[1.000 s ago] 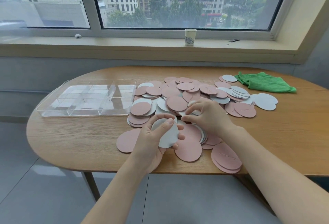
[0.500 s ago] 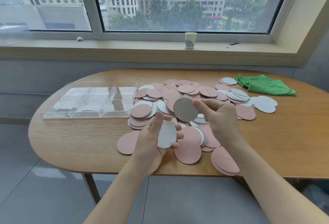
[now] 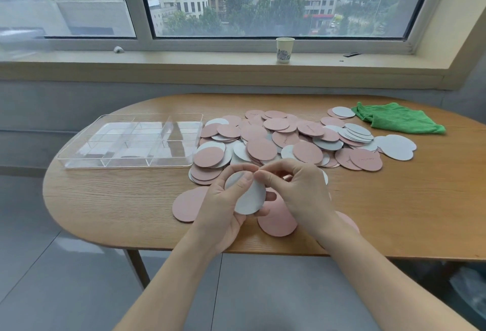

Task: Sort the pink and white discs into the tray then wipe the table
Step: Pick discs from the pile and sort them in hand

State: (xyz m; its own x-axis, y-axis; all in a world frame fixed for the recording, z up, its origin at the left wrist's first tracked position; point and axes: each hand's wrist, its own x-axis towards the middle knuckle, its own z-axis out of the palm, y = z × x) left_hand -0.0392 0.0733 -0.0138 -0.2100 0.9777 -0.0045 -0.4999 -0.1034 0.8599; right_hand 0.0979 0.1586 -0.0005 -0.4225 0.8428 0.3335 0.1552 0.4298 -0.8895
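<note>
A heap of pink and white discs (image 3: 289,138) covers the middle of the wooden table (image 3: 118,199). My left hand (image 3: 223,207) holds a small stack of white discs (image 3: 249,199) upright above the table's near edge, thumb on its face. My right hand (image 3: 297,188) meets the stack's top right edge with pinched fingertips. The clear divided tray (image 3: 131,141) lies to the left of the heap with nothing in it. A green cloth (image 3: 397,120) is crumpled at the far right.
Loose pink discs (image 3: 188,204) lie under and around my hands near the front edge. A paper cup (image 3: 284,49) stands on the window sill behind the table. Grey floor shows below the table's edge.
My right hand lifted a white disc from the heap, carried it left and set it against the stack in my left hand. The left hand stayed nearly still.
</note>
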